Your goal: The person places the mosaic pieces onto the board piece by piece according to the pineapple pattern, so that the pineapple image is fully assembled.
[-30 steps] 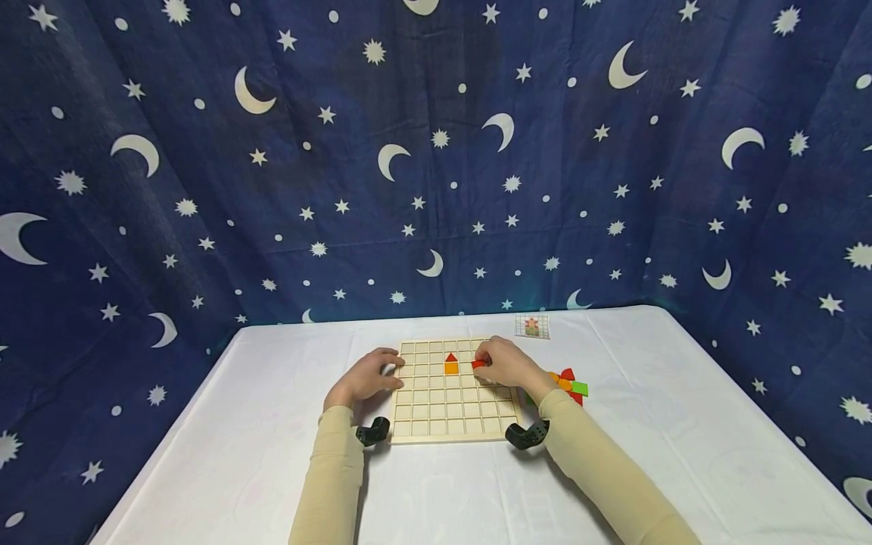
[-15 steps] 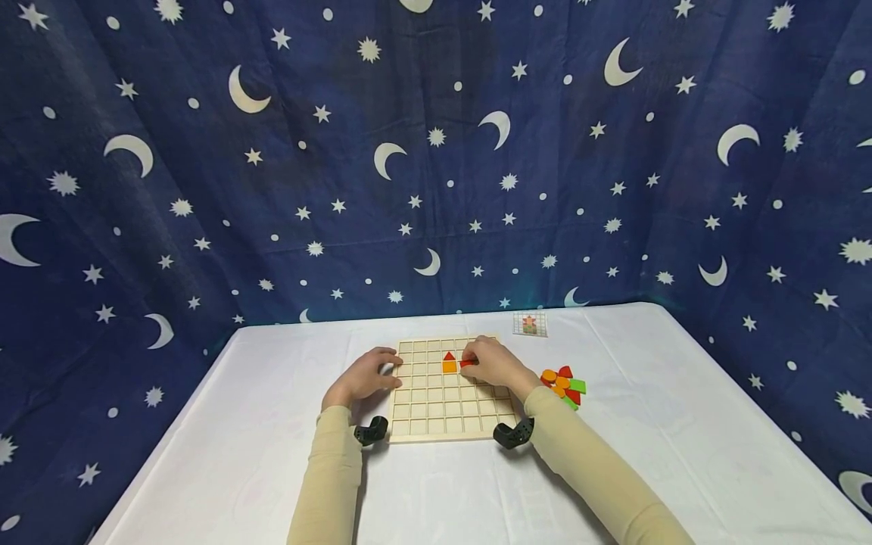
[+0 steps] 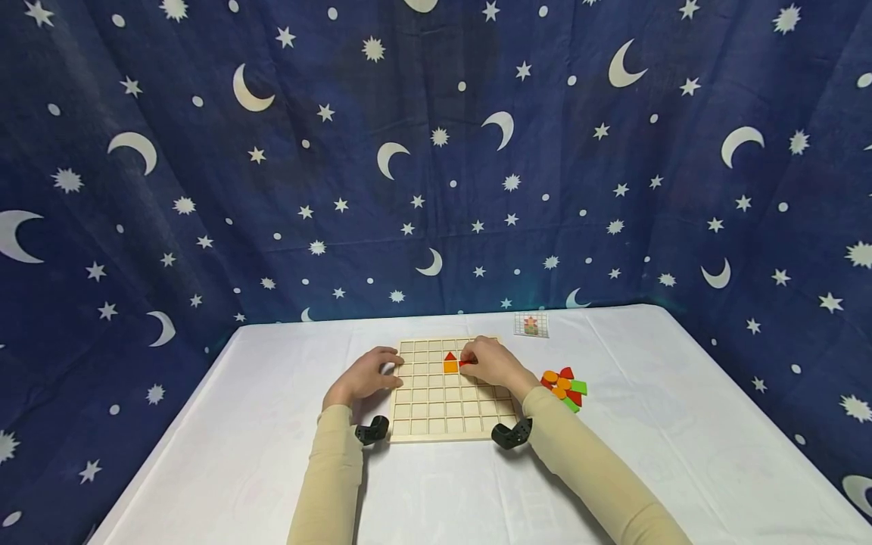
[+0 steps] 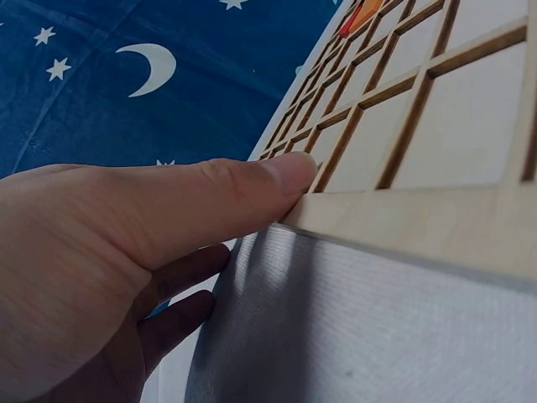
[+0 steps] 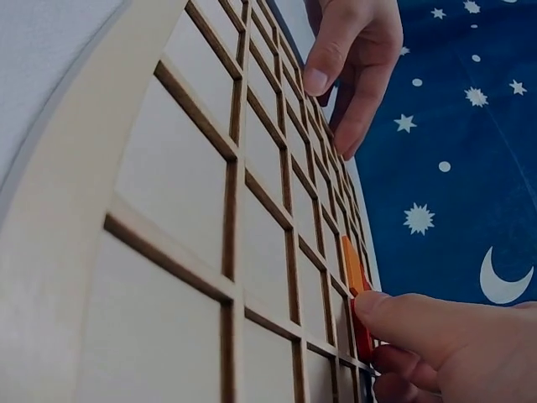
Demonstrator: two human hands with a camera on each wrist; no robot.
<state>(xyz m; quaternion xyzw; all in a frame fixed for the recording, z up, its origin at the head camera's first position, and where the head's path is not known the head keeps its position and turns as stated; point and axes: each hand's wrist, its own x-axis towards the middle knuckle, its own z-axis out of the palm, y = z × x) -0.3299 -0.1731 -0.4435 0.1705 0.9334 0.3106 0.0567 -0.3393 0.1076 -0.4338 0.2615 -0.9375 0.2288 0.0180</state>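
Observation:
A wooden grid board lies flat on the white table. My left hand rests at its left edge; in the left wrist view the thumb touches the frame near a corner, with the other fingers loosely bent alongside. Two pieces sit in the grid, an orange square and a red triangle just above it. Between thumb and fingers my right hand pinches a red piece, held at the cell to the right of the orange square. Its shape is mostly covered by the fingers.
Right of the board lies a loose pile of red, orange and green pieces. A small card with a gridded flower-like picture lies at the table's back edge. Behind hangs a dark blue cloth with moons and stars.
My right hand has moved left across the board with the red piece, up beside the orange square, and has barely shifted since. The left hand has stayed at the board's edge.

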